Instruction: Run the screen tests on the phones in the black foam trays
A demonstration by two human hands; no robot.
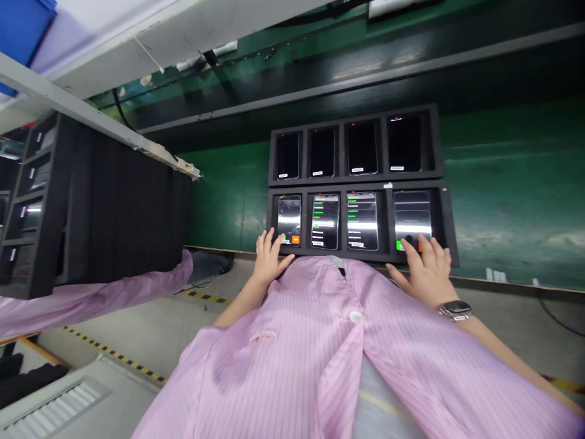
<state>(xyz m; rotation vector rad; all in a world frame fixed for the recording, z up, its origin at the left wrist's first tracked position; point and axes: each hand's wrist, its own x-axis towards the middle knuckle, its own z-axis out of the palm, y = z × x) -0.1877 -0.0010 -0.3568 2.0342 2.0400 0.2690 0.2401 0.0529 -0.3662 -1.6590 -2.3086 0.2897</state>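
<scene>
A black tray (442,213) with a near row of lit phones sits on a green belt, and a second black tray (436,143) of dark phones lies behind it. My left hand (269,259) rests at the near left corner, fingers spread over the leftmost lit phone (289,218). My right hand (427,271), with a watch on the wrist, lies at the near right corner, fingers stretched onto the rightmost lit phone (412,216). Two more lit phones (325,221) (362,219) sit between them. Both hands are open and hold nothing. My pink striped smock fills the foreground.
The green conveyor belt (512,201) runs left to right. A tall black rack (41,201) of slots stands at the left, with a metal shelf rail (91,116) above it. Another person's pink sleeve (105,296) reaches in from the left. Yellow-black floor tape (114,356) runs below.
</scene>
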